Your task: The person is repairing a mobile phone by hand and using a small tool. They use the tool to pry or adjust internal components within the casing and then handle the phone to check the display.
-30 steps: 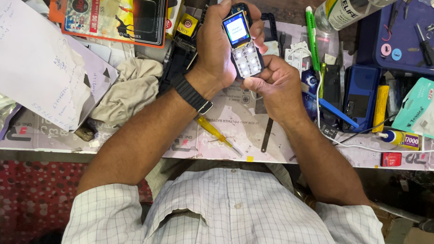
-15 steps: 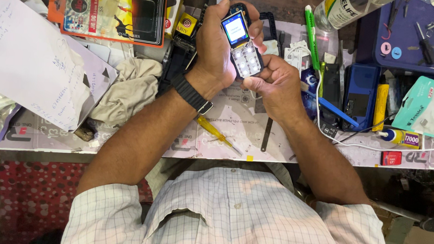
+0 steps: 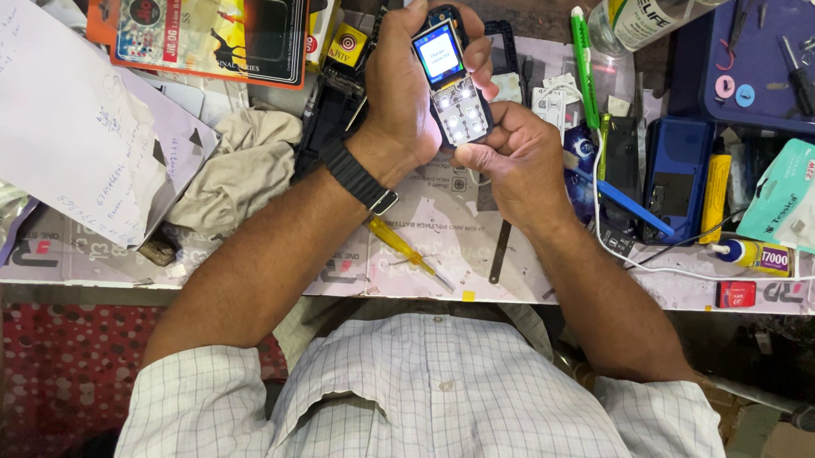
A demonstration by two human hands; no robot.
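A crumpled beige cloth [image 3: 243, 169] lies on the cluttered bench [image 3: 238, 267] at left, and a yellow-handled screwdriver [image 3: 404, 251] sits under the watch-strapped forearm. The left hand [image 3: 405, 89] wraps its fingers around a small keypad phone [image 3: 450, 83] held above the bench, long axis running away from the person, lit screen at the far end, tilted slightly left. The right hand [image 3: 514, 156] curls its fingers at the phone's near end, thumb on the keypad, with a blue case [image 3: 675, 183] and glue tube [image 3: 750, 254] to the right.

The left hand [image 3: 405, 89] hides the phone's [image 3: 452, 83] left edge.
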